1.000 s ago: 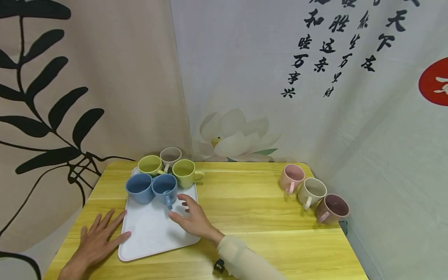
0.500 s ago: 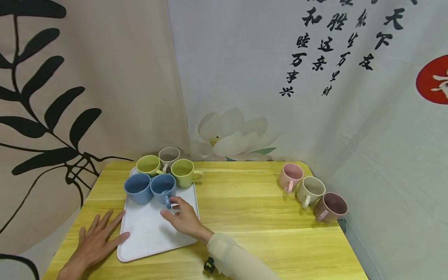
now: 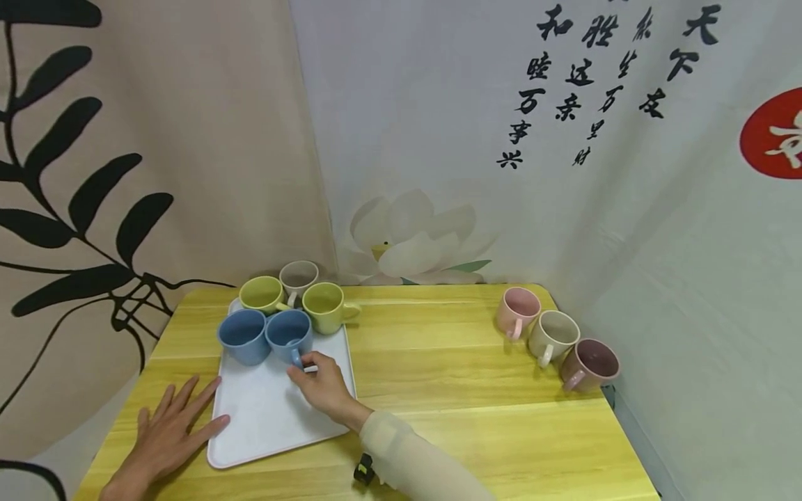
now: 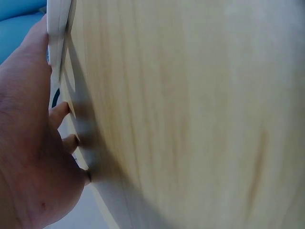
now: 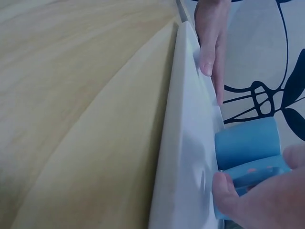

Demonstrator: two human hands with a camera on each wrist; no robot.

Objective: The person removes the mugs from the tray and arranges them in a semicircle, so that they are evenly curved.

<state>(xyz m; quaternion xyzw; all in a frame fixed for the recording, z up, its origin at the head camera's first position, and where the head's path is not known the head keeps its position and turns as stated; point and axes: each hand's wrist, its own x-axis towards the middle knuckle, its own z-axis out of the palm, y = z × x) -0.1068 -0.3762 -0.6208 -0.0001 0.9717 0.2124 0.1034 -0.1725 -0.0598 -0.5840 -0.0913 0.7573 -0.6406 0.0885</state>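
Observation:
My right hand (image 3: 328,391) pinches the handle of a blue mug (image 3: 287,334) on the white tray (image 3: 276,428). In the right wrist view the thumb (image 5: 224,191) lies against this mug's handle, and the second blue mug (image 5: 248,143) stands beside it. That second blue mug (image 3: 243,341) is on its left in the head view. My left hand (image 3: 166,438) lies with fingers spread at the tray's left side, thumb and index finger at the rim, the other fingers on the table. Behind the blue mugs stand two green mugs (image 3: 262,304) and a greyish mug (image 3: 297,278).
At the table's right edge, a pink mug (image 3: 515,319), a cream mug (image 3: 551,337) and a mauve mug (image 3: 587,367) stand in a slanting row. The yellow wooden table (image 3: 438,376) backs onto a printed curtain (image 3: 426,153). A small black object (image 3: 364,469) sits by the right sleeve.
My right hand has moved left to the blue mug's handle, and its fingers have closed on it. The left hand has stayed at the tray's edge. The head view has shifted slightly.

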